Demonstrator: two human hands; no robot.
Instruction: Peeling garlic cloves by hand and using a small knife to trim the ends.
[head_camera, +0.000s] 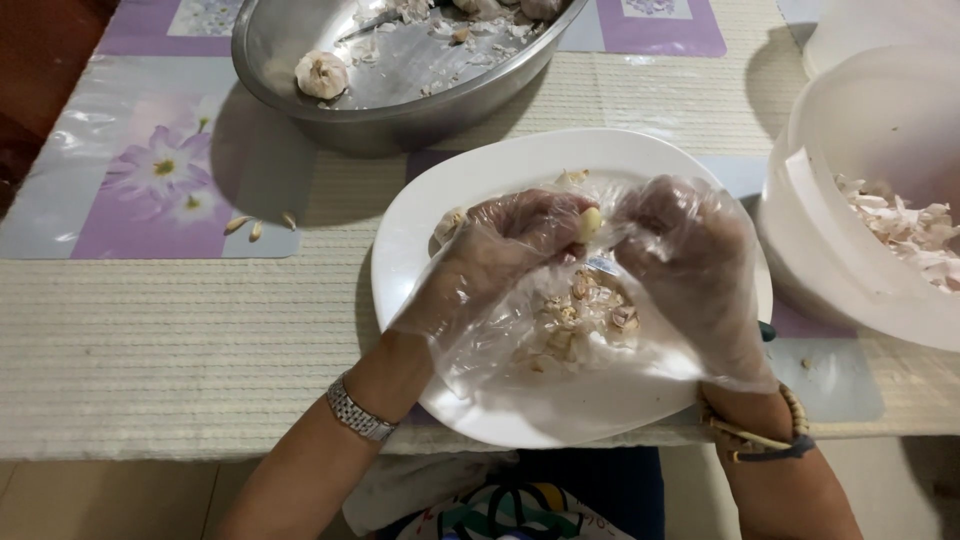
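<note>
Left hand (505, 245) in a loose, crinkly clear plastic glove, fingers curled and pinching a small pale garlic clove (590, 222) at the fingertips. Right hand (685, 265), same baggy see-through glove, fingers bent in toward the clove from the other side; we cannot tell whether it touches the clove. We see both hands meeting just above a smooth, glossy white plate (480, 180), rounded in shape.

The clove is cream-yellow, smooth, oval, held over the middle of the plate. Under the hands lies a heap of dry, papery tan garlic skins (580, 320) on the plate; another pale clove (449, 224) peeks out behind the left hand.

Above sits a round, dull-shiny steel bowl (300, 100) with a whole white garlic bulb (321, 74) and flaky skin bits. At right, a matte white plastic tub (830, 230) holds more peel. The table carries a ribbed cream woven mat (180, 330) and a glossy purple floral placemat (150, 170). Metal link watch (358, 412) on the left wrist, beaded bracelet (795, 410) on the right.
</note>
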